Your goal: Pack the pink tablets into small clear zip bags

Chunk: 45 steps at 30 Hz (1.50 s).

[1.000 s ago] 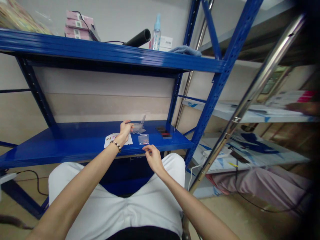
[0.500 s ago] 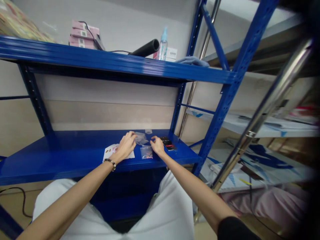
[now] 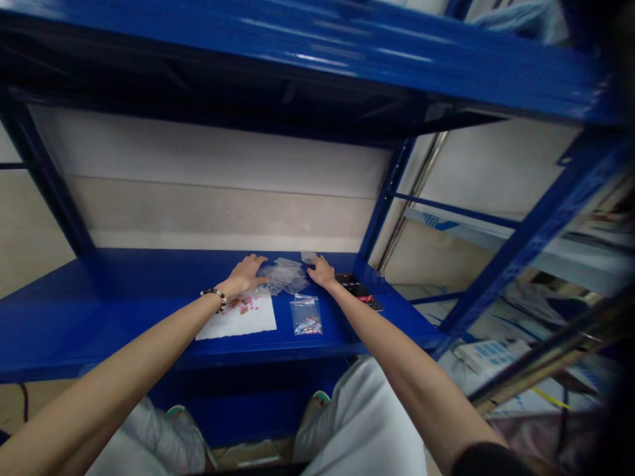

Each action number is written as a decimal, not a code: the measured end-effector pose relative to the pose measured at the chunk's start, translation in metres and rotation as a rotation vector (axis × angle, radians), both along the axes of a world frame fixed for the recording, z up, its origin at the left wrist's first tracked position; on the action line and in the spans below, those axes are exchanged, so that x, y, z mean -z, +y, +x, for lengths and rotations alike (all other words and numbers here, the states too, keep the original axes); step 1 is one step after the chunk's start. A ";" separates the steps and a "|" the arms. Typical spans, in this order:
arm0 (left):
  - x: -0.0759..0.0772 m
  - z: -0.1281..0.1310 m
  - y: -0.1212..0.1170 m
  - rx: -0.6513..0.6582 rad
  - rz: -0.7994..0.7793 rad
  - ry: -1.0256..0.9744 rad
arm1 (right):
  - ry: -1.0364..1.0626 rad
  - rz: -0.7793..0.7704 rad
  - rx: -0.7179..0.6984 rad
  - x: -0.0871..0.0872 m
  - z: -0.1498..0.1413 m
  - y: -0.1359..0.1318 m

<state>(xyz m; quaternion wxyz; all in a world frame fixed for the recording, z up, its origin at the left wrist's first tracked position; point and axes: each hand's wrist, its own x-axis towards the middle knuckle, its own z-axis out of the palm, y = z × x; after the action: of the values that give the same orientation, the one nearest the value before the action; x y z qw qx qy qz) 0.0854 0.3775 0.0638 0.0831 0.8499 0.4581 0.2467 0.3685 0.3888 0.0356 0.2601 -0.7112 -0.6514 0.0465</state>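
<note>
Both my arms reach forward over a blue metal shelf (image 3: 99, 330). My left hand (image 3: 245, 274), with a bead bracelet at the wrist, rests on the left edge of a heap of clear plastic bags (image 3: 285, 276), fingers bent over it. My right hand (image 3: 320, 271) touches the right side of the same heap, its fingertips pinching at a small clear bag. A white sheet of paper (image 3: 241, 318) with several small pink and red pieces lies under my left wrist. A small zip bag (image 3: 306, 316) with coloured pieces lies flat between my forearms.
A flat black object with red marks (image 3: 360, 291) lies on the shelf right of my right hand. A blue upper shelf (image 3: 297, 46) hangs close overhead. Blue uprights (image 3: 536, 231) stand at right, with other shelving and papers (image 3: 489, 354) beyond.
My head has dropped and moved closer, so the upper shelf now fills the top. Both hands have reached farther back onto the heap of clear bags.
</note>
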 end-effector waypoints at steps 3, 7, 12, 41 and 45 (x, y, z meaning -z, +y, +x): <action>0.003 0.001 0.005 0.033 -0.019 -0.031 | 0.037 0.029 -0.004 0.001 0.001 0.002; -0.005 0.003 0.015 0.075 -0.015 -0.088 | 0.101 0.118 -0.020 0.000 -0.004 -0.005; -0.031 0.012 0.033 0.023 0.025 -0.174 | 0.249 0.312 -0.100 -0.014 -0.020 -0.029; -0.082 0.061 0.070 0.250 0.017 0.006 | 0.121 0.265 -0.316 -0.023 -0.053 -0.116; -0.055 0.072 0.045 0.133 0.069 -0.039 | 0.121 0.298 -0.279 -0.022 -0.050 -0.144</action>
<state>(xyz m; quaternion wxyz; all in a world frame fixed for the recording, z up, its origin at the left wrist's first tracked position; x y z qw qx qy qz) 0.1574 0.4228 0.1190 0.0790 0.8760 0.3900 0.2727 0.3185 0.2449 0.0580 0.3921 -0.5637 -0.7264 0.0277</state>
